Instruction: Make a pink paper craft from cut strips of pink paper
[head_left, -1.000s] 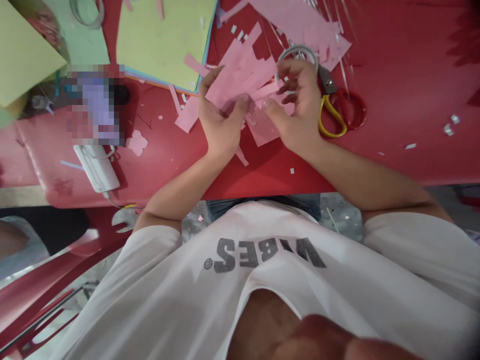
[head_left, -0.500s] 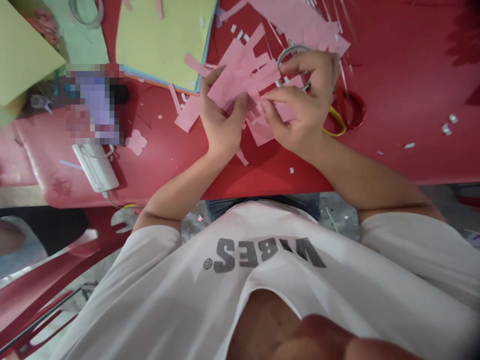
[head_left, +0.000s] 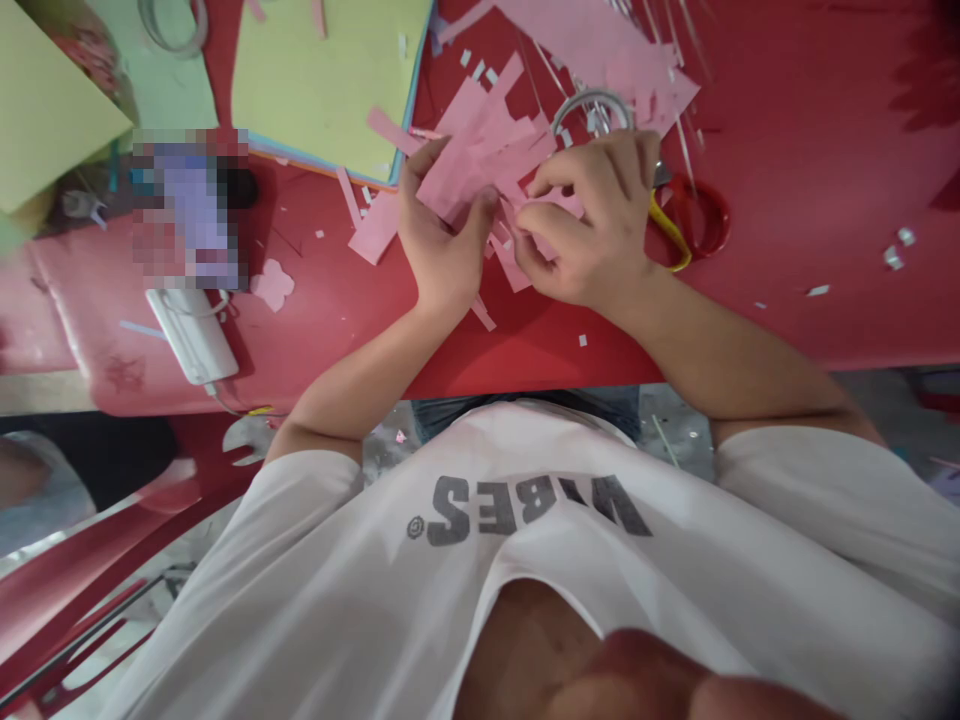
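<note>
Right hand (head_left: 592, 225) has shifted toward the near edge of the red table (head_left: 810, 190), curled, its hold unclear; left hand (head_left: 446, 250) grasps pink paper (head_left: 472, 150) inboard of that edge. White scraps (head_left: 818, 291) dot the surface.

We have a red table (head_left: 810, 330) before us. Directly on it we see a stack of coloured paper (head_left: 322, 95) with yellow on top, pink scraps (head_left: 375, 232), a pink paper flower (head_left: 273, 286), a white box (head_left: 193, 335) with a cable, scissors (head_left: 679, 195) and white bits (head_left: 893, 258).
</note>
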